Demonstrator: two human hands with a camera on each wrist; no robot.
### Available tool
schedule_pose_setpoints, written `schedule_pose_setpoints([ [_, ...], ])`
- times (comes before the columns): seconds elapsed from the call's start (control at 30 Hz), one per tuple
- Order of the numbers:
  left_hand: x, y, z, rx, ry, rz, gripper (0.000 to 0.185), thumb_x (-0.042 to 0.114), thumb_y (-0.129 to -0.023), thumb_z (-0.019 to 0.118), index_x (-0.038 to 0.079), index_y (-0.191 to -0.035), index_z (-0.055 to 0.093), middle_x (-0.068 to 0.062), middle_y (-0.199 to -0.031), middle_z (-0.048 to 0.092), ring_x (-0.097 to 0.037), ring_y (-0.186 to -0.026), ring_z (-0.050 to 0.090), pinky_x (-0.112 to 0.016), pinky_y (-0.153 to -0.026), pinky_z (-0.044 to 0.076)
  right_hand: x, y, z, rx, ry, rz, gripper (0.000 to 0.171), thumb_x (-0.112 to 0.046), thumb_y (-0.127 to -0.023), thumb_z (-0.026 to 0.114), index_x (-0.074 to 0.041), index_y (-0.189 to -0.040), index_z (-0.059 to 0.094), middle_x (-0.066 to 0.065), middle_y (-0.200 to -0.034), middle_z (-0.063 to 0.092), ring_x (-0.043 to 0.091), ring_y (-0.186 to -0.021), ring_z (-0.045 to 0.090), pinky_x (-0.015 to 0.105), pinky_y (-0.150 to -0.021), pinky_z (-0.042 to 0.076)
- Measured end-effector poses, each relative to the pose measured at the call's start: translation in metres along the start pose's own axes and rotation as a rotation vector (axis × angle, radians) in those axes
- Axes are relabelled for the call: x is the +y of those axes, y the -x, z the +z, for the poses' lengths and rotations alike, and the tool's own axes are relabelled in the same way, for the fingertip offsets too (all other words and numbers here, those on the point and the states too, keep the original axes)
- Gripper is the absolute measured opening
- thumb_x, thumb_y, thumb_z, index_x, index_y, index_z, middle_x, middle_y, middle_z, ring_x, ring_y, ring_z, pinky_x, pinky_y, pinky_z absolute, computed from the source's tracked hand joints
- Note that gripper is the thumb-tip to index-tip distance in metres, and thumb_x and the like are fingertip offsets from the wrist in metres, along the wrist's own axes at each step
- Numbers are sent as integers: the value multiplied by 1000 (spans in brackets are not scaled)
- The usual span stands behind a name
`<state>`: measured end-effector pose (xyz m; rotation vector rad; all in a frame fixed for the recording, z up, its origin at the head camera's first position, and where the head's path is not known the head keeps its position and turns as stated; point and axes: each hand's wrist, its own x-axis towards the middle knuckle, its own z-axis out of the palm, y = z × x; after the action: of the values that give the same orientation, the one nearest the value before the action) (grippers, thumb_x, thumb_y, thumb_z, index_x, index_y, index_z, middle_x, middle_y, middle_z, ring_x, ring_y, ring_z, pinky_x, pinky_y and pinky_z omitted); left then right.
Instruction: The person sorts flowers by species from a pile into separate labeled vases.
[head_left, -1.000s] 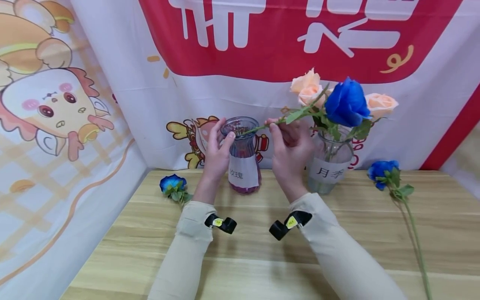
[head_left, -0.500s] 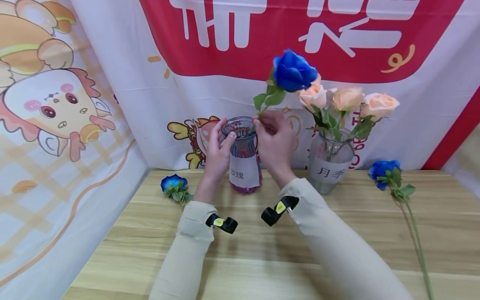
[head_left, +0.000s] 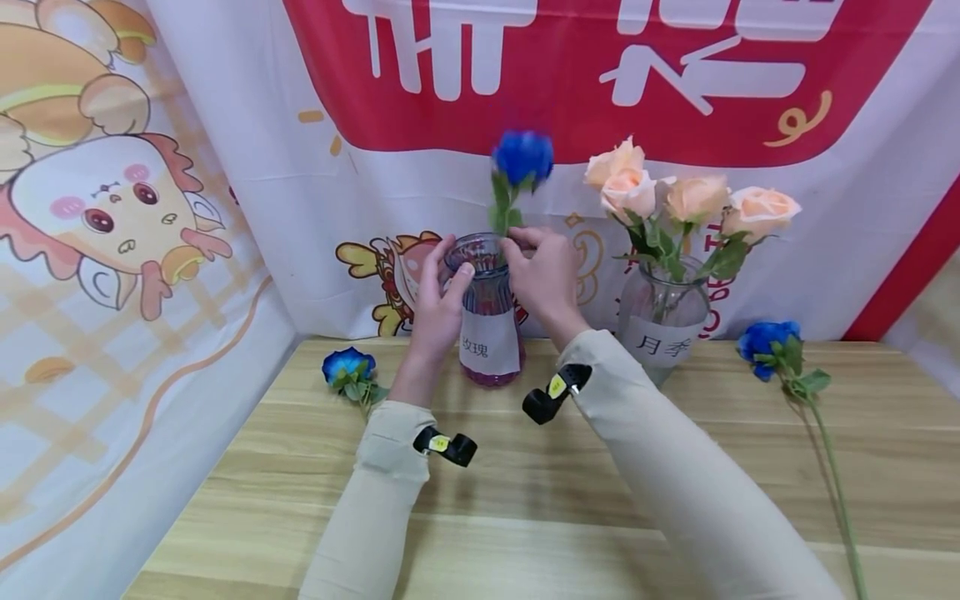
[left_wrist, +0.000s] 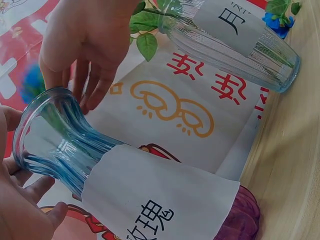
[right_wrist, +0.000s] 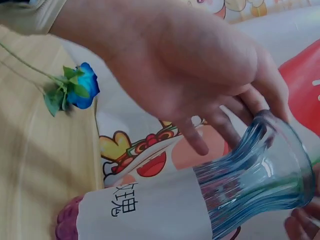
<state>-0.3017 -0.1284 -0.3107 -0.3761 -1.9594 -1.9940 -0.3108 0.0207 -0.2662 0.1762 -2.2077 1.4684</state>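
Observation:
In the head view, a glass vase (head_left: 491, 342) with a blue neck, purple base and white label stands near the back of the table. My left hand (head_left: 438, 300) grips its rim from the left, thumb in front; the right wrist view also shows that left hand (right_wrist: 185, 65). At the rim's right side my right hand (head_left: 547, 271) pinches the stem of a blue rose (head_left: 522, 158), whose blurred bloom stands above the vase. Green of the stem (right_wrist: 280, 192) shows through the glass neck in the right wrist view.
A clear labelled vase (head_left: 663, 321) holding several peach roses (head_left: 697, 200) stands to the right. One blue rose (head_left: 348, 364) lies on the table at left, another blue rose (head_left: 768, 337) at right. A printed cloth (head_left: 315, 208) hangs close behind.
My right hand has moved left to the vase's rim. The blue rose has swung from leaning right to upright and sunk lower. My left hand has stayed on the vase.

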Motion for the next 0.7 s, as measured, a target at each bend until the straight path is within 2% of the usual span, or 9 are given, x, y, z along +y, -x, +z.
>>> schedule_pose_setpoints([
  [0.2,2,2,0,-3,-7,-1,61,28,-111,53,18,-166,31,-9,-166,43,-24,-150,46,-47,-126,40,7,5,-4,-74,-75,102,37,-32,-106,65,-14,-137,73,8,-127,78,22,-109,75,41,-91,63],
  [0.4,2,2,0,-2,-12,-4,60,27,-111,53,19,-166,31,-8,-165,43,-24,-149,46,-48,-125,41,17,19,-17,-93,-172,148,46,-38,-105,66,-18,-146,66,3,-142,71,20,-121,70,41,-101,61],
  [0.5,1,1,0,-2,-9,-4,59,25,-111,52,18,-166,32,-9,-165,44,-24,-149,47,-48,-125,41,24,30,-29,-110,-183,157,47,-39,-104,68,-18,-146,66,2,-141,71,18,-120,70,38,-99,62],
  [0.6,1,1,0,-4,-9,-7,59,25,-112,52,18,-166,32,-9,-165,43,-24,-149,47,-47,-126,41,32,44,-44,-130,-168,152,45,-40,-103,70,-19,-143,68,0,-136,74,15,-114,71,30,-93,62],
  [0.7,2,1,-1,-1,-16,-13,58,27,-112,52,20,-166,32,-8,-165,42,-24,-150,46,-47,-125,41,41,58,-57,-135,-207,153,41,-36,-103,70,-18,-140,70,3,-134,76,10,-109,72,22,-87,62],
])
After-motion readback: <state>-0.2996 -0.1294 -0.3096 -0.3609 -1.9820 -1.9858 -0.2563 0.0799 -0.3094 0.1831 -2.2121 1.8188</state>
